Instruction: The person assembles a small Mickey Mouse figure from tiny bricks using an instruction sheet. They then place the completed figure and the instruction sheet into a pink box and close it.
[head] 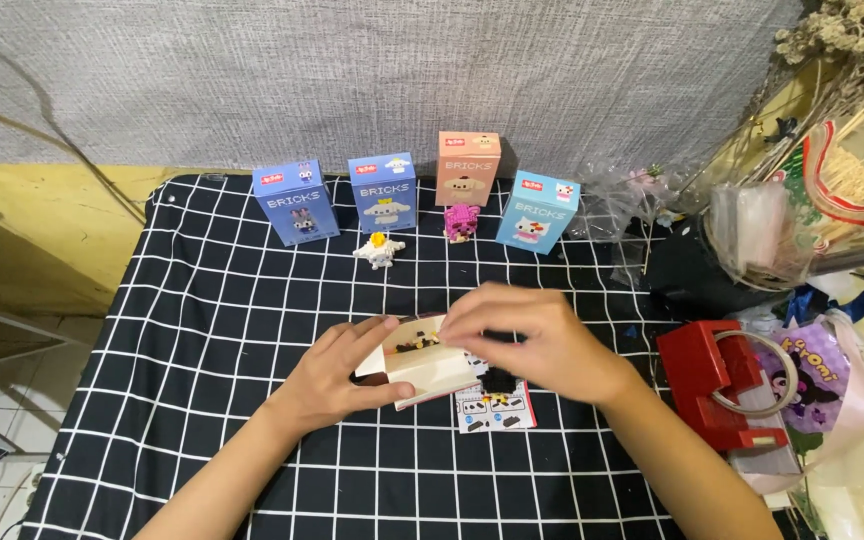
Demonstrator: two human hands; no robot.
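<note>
In the head view, the left hand is gripping the near side of a small open white box, thumb on its front wall. The box is lying mid-cloth, dark and pale bricks showing inside. The right hand is curling loosely over the box's far corner, fingertips down; whether it is pinching anything cannot be told. A black brick figure is sitting just beside the box on an instruction sheet. Behind, four cartons are standing in a row on the checked cloth, with a white figure and a pink figure before them. A red holder is lying to the right.
</note>
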